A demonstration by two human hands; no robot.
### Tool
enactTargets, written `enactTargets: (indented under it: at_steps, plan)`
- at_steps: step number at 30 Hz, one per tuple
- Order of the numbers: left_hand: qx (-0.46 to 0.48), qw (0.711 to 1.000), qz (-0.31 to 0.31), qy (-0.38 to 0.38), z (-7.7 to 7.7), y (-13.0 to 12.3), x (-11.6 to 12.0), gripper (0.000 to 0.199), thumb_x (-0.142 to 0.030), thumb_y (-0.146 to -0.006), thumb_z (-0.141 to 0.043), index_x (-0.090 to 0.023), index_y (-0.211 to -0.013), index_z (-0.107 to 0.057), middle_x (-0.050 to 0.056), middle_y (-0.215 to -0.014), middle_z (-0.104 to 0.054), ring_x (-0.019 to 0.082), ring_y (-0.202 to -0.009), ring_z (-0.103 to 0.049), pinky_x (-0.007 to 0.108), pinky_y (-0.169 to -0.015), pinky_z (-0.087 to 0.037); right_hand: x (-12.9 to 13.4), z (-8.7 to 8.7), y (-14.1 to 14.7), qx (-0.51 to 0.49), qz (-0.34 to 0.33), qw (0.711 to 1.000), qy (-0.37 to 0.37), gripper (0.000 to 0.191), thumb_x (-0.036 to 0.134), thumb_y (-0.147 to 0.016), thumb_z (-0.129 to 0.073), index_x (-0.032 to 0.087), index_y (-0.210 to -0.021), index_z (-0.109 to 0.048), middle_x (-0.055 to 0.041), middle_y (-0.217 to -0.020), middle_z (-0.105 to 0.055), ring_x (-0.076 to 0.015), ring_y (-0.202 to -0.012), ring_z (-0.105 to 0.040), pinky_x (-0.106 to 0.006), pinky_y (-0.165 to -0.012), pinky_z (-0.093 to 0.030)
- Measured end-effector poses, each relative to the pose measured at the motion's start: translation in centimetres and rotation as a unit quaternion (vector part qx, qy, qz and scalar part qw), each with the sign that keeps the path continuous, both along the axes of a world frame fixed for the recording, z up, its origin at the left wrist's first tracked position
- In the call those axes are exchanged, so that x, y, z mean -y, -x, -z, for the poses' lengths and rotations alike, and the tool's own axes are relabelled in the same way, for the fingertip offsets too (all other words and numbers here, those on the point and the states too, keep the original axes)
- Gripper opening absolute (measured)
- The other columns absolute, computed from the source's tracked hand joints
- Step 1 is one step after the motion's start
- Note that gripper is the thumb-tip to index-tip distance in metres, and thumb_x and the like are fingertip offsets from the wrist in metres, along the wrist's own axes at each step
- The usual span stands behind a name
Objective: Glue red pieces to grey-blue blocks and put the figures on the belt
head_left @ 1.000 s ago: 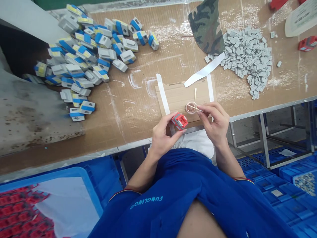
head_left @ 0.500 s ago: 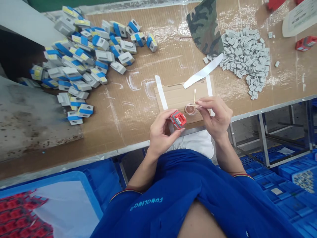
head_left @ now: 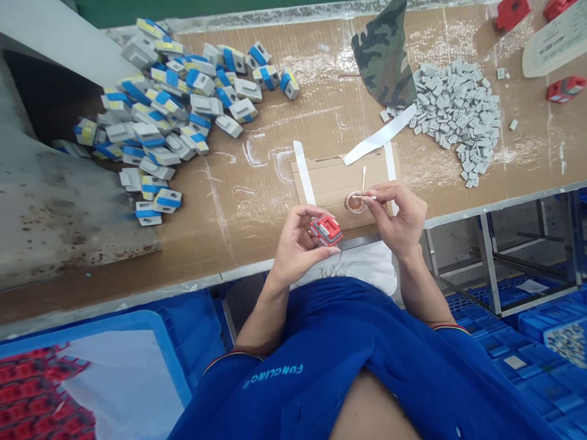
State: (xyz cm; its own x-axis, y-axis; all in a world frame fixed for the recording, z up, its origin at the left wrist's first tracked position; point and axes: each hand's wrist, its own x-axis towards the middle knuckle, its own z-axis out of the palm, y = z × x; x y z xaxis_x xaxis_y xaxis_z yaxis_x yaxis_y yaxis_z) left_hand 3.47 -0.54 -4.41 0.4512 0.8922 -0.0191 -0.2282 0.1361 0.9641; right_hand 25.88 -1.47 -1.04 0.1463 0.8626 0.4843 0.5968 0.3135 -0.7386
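My left hand (head_left: 300, 244) is closed on a red and grey plastic housing (head_left: 326, 230), its square recess facing up. Between the thumb and fingers of my right hand (head_left: 398, 214) is a cotton swab (head_left: 369, 197), one end of it over a small clear round dish (head_left: 354, 202). Whether the swab touches what is in the dish I cannot tell. A second swab (head_left: 364, 178) lies just behind the dish. Both rest on a cardboard sheet (head_left: 328, 177) with white tape strips along its sides.
Grey, blue and yellow housings (head_left: 156, 116) are heaped at the left. A pile of small grey pieces (head_left: 458, 110) lies to the right, beside a camouflage cloth (head_left: 386, 58). At lower left, a blue tray (head_left: 172, 360) holds red housings. A red piece (head_left: 565, 89) sits far right.
My left hand has turned the red and grey housing and drawn it slightly toward me. My right hand stays at the dish, the swab at a changed angle. The whole view has shifted a little.
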Motion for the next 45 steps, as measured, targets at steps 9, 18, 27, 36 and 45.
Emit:
enactTargets:
  at_steps: [9, 18, 27, 36, 45]
  plan:
    - [-0.023, 1.000, 0.007, 0.020, 0.1, 0.3, -0.5, 0.066, -0.031, -0.074, -0.100, -0.026, -0.135, -0.075, 0.009, -0.135, -0.076, 0.021, -0.111, -0.074, 0.029, -0.093, -0.063, 0.1, -0.3, 0.3, -0.037, 0.006, 0.999, -0.009, 0.009, 0.018, -0.098, -0.077, 0.027, -0.100, -0.074, -0.0002, -0.096, -0.085, -0.0169, -0.086, -0.081, -0.029, -0.070, -0.062]
    - [-0.016, 1.000, 0.017, -0.015, 0.4, 0.4, -0.1, 0.072, -0.038, -0.079, -0.097, -0.029, -0.146, -0.072, 0.007, -0.115, -0.080, 0.019, -0.100, -0.074, 0.030, -0.093, -0.060, 0.9, 0.9, -0.2, -0.150, 0.064, 0.987, 0.017, 0.011, 0.035, -0.098, -0.081, 0.026, -0.100, -0.074, 0.0007, -0.092, -0.082, -0.0163, -0.086, -0.081, -0.030, -0.075, -0.064]
    - [-0.094, 0.995, -0.003, -0.038, 0.2, -0.3, 0.4, 0.064, -0.039, -0.080, -0.096, -0.022, -0.138, -0.073, 0.010, -0.119, -0.081, 0.021, -0.101, -0.078, 0.031, -0.089, -0.063, 1.6, -0.5, 0.5, -0.246, 0.072, 0.966, 0.029, 0.017, 0.037, -0.096, -0.084, 0.026, -0.098, -0.072, 0.0029, -0.089, -0.079, -0.0133, -0.079, -0.081, -0.025, -0.072, -0.066]
    - [-0.179, 0.973, -0.036, -0.139, -0.5, -1.0, 0.9, 0.046, -0.036, -0.085, -0.093, -0.022, -0.126, -0.076, 0.008, -0.118, -0.082, 0.022, -0.104, -0.079, 0.032, -0.095, -0.060, 2.7, -1.6, 1.8, -0.162, -0.016, 0.986, 0.046, 0.015, 0.025, -0.096, -0.083, 0.029, -0.107, -0.073, 0.0018, -0.094, -0.080, -0.0157, -0.077, -0.078, -0.032, -0.073, -0.065]
    - [-0.193, 0.970, -0.046, -0.141, -0.4, -1.1, 1.1, 0.046, -0.041, -0.085, -0.093, -0.021, -0.123, -0.077, 0.010, -0.113, -0.083, 0.024, -0.101, -0.079, 0.034, -0.092, -0.061, 2.7, -1.3, 2.5, -0.149, -0.042, 0.986, 0.058, 0.011, 0.021, -0.096, -0.081, 0.027, -0.102, -0.074, 0.0010, -0.093, -0.083, -0.0170, -0.081, -0.081, -0.031, -0.073, -0.065]
